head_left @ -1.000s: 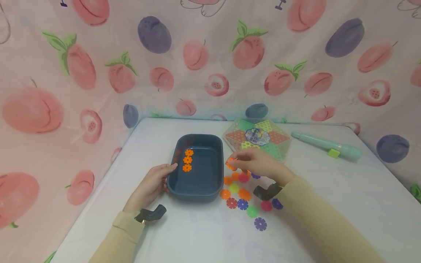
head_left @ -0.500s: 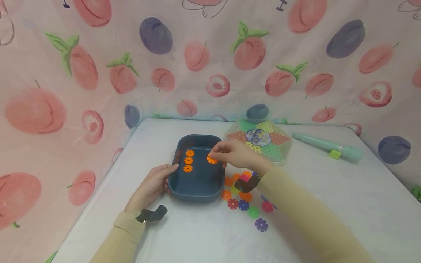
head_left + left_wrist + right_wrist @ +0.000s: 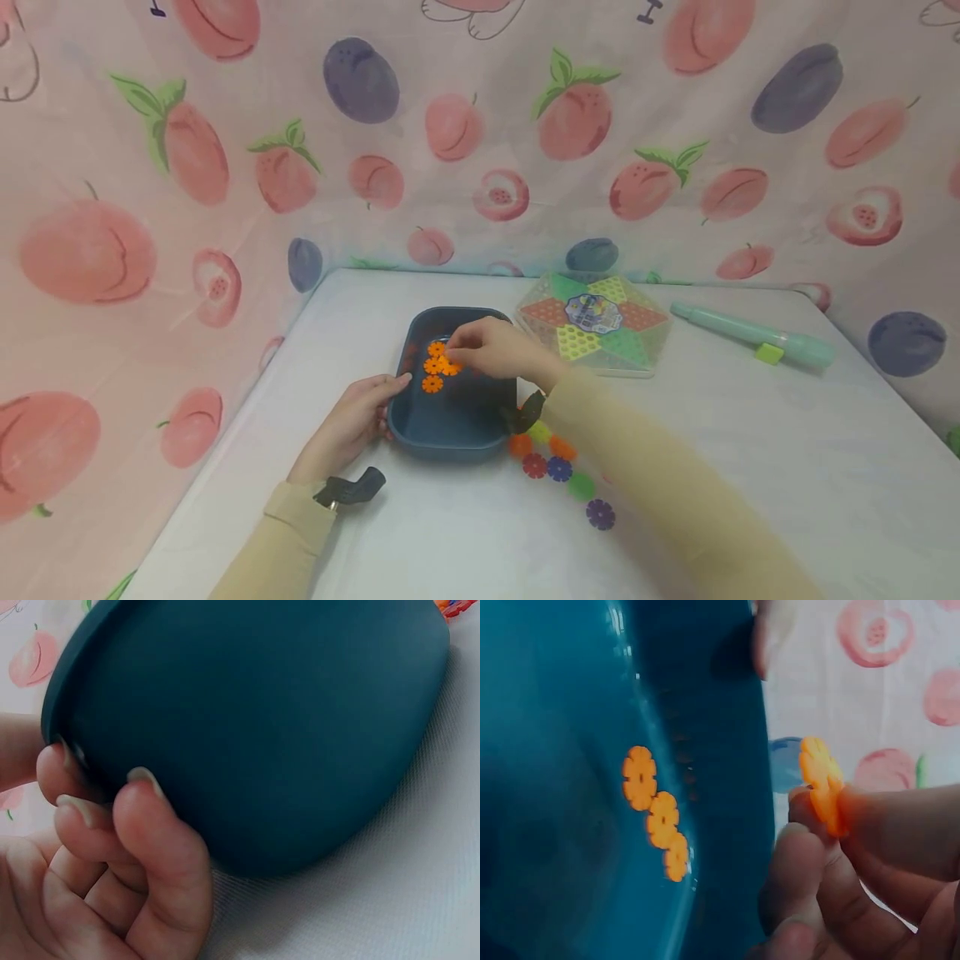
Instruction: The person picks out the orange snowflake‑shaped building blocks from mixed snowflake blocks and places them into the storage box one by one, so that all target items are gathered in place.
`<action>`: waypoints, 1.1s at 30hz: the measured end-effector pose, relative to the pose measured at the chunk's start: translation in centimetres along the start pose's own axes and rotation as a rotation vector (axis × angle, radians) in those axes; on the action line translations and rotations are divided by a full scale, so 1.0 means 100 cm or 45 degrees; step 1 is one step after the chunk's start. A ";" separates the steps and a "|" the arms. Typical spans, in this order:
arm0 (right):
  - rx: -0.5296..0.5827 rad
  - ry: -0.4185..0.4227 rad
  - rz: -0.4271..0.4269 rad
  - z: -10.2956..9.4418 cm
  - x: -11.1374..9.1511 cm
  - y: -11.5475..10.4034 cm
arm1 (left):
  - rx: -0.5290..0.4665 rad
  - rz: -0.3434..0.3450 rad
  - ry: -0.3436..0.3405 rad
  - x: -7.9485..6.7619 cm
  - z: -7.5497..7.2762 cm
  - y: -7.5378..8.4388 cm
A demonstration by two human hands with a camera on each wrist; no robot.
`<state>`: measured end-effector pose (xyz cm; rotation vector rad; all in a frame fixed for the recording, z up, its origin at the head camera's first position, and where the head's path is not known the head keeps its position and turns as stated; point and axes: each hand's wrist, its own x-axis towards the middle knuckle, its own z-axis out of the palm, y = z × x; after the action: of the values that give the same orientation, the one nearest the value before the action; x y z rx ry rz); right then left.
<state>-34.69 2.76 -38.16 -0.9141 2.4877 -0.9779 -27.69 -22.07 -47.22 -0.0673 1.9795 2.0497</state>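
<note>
My left hand [image 3: 358,417] grips the near-left side of a dark blue rectangular tray [image 3: 450,450], thumb on the rim and fingers curled against the outer wall, seen in the left wrist view [image 3: 142,855]. Three orange snowflake discs [image 3: 432,384] lie in a row inside the tray, along its left side. Over the tray, my right hand [image 3: 498,350] pinches another orange snowflake disc [image 3: 823,784] between thumb and fingers, beside that row in the head view. In the right wrist view the row of discs [image 3: 662,820] lies to the left of the held one.
Several coloured snowflake discs [image 3: 559,469] are scattered right of the tray, partly hidden by the right sleeve. Behind them lies a hexagonal star-patterned game box [image 3: 600,333]. A pale green tube [image 3: 750,329] with a small lime block [image 3: 768,354] lies at the back right. Fruit-print cloth [image 3: 495,117] hangs behind.
My right hand has carried the orange snowflake disc leftward from the pile, across the tray's right rim, to the row inside. My left hand has kept its grip on the tray.
</note>
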 end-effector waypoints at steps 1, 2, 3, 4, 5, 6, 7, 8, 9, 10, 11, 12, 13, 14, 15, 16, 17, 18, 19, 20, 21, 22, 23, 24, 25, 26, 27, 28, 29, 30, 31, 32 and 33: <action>-0.030 -0.001 0.003 0.002 0.003 0.000 | 0.001 -0.001 0.000 0.000 0.000 0.000; -0.063 -0.002 0.007 0.005 0.007 0.000 | 0.004 0.000 0.000 0.000 -0.001 0.000; -0.091 -0.004 0.012 0.007 0.010 -0.001 | 0.003 0.000 0.002 0.000 -0.001 -0.001; -0.116 -0.006 0.019 0.009 0.013 -0.001 | 0.001 0.001 0.001 0.001 -0.001 -0.001; -0.132 -0.009 0.027 0.011 0.015 -0.001 | 0.000 0.001 0.005 0.001 0.000 -0.001; -0.143 -0.013 0.037 0.013 0.018 -0.002 | -0.002 0.003 0.010 0.001 0.000 -0.002; -0.149 -0.016 0.046 0.016 0.021 -0.003 | -0.007 0.002 0.017 0.001 0.000 -0.002; -0.148 -0.019 0.051 0.018 0.023 -0.004 | -0.012 0.002 0.019 0.001 0.000 -0.002; -0.149 -0.019 0.061 0.020 0.025 -0.006 | -0.016 0.001 0.020 0.001 0.000 -0.002; -0.147 -0.018 0.069 0.022 0.027 -0.008 | -0.016 0.000 0.019 0.001 0.000 -0.002; -0.145 -0.014 0.078 0.024 0.029 -0.011 | -0.018 0.000 0.017 0.001 0.000 -0.001; -0.149 -0.007 0.087 0.026 0.032 -0.013 | -0.021 0.001 0.011 0.001 0.001 -0.001; -0.154 0.004 0.096 0.029 0.034 -0.014 | -0.025 0.003 0.003 0.001 0.000 -0.001; -0.154 0.018 0.103 0.031 0.037 -0.016 | -0.026 0.004 -0.003 0.000 0.000 -0.001; -0.147 0.035 0.114 0.033 0.040 -0.016 | -0.027 0.006 -0.007 0.000 0.000 -0.001; -0.133 0.052 0.121 0.036 0.042 -0.017 | -0.034 0.009 -0.008 0.000 0.000 -0.001; -0.115 0.069 0.132 0.038 0.044 -0.016 | -0.042 0.012 -0.008 0.000 0.000 -0.001; -0.095 0.085 0.146 0.040 0.046 -0.015 | -0.048 0.014 -0.007 0.000 0.000 -0.001; -0.070 0.099 0.161 0.042 0.048 -0.015 | -0.053 0.015 -0.006 -0.001 -0.001 -0.001; -0.038 0.105 0.177 0.043 0.049 -0.013 | -0.057 0.015 -0.004 -0.001 0.000 0.000; -0.012 0.107 0.196 0.045 0.050 -0.012 | -0.061 0.015 0.000 -0.001 0.000 0.000; 0.003 0.105 0.214 0.046 0.050 -0.010 | -0.065 0.015 0.002 -0.002 0.000 0.000; 0.017 0.096 0.233 0.048 0.050 -0.008 | -0.065 0.013 0.005 -0.002 0.001 0.000; 0.025 0.083 0.249 0.049 0.050 -0.006 | -0.065 0.011 0.009 -0.002 0.001 0.000; 0.027 0.069 0.258 0.050 0.050 -0.003 | -0.059 0.012 0.010 -0.002 0.002 0.001; 0.029 0.053 0.265 0.051 0.050 -0.001 | -0.056 0.013 0.012 -0.002 0.002 0.001; 0.025 0.040 0.266 0.052 0.050 0.000 | -0.053 0.015 0.015 -0.002 0.002 0.001; 0.025 0.024 0.262 0.053 0.050 0.001 | -0.047 0.017 0.017 -0.002 0.002 0.002; 0.033 0.008 0.259 0.053 0.050 0.002 | -0.044 0.018 0.017 -0.003 0.002 0.002; 0.037 -0.007 0.257 0.054 0.050 0.003 | -0.042 0.020 0.015 -0.003 0.001 0.002; 0.038 -0.017 0.257 0.054 0.050 0.003 | -0.035 0.022 0.010 -0.003 0.001 0.003; 0.041 -0.027 0.262 0.055 0.049 0.004 | -0.037 0.018 0.012 -0.003 0.001 0.003; 0.043 -0.037 0.266 0.056 0.049 0.005 | -0.030 0.017 0.009 -0.003 0.001 0.003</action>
<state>-35.83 -3.01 -42.76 -0.6376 2.4737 -0.9270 -27.47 -22.02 -46.87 -0.0663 1.9654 2.0838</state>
